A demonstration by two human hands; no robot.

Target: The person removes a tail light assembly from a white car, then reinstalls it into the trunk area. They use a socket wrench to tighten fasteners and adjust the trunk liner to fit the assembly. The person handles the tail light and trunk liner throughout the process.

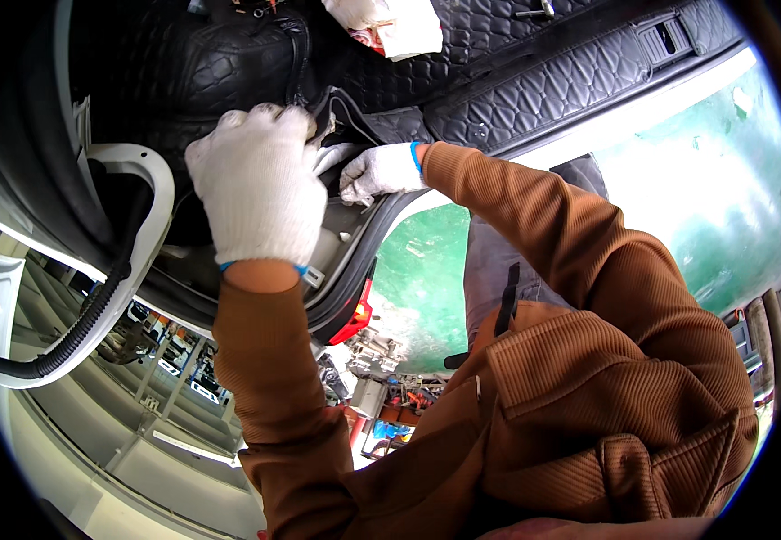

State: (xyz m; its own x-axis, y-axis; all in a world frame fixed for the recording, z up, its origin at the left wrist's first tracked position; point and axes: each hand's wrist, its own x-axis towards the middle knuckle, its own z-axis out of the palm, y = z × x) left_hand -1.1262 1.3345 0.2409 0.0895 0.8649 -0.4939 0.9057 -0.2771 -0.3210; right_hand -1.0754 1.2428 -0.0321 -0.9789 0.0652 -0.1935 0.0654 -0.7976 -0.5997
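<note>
My left hand (260, 189), in a white knitted glove with a blue cuff, reaches into the corner of a vehicle's boot opening. Its fingers curl away from view beside the black quilted lining (237, 67), closed on something hidden. To its right, my right hand (380, 173), gloved the same way, is bent at the rim with fingers pinched together. What they grip is too small to make out. Between both hands runs a loose, pale, folded strip (329, 157) next to a raised flap of the black lining. Below them curves the black rubber seal (345, 297).
A white hinge arm (152, 171) with a black corrugated hose (89, 310) bends at the left. White cloth (404, 27) and a small metal tool (539, 11) lie on the quilted lining. A red lamp (354, 315) sits under the seal, above a green floor (422, 261).
</note>
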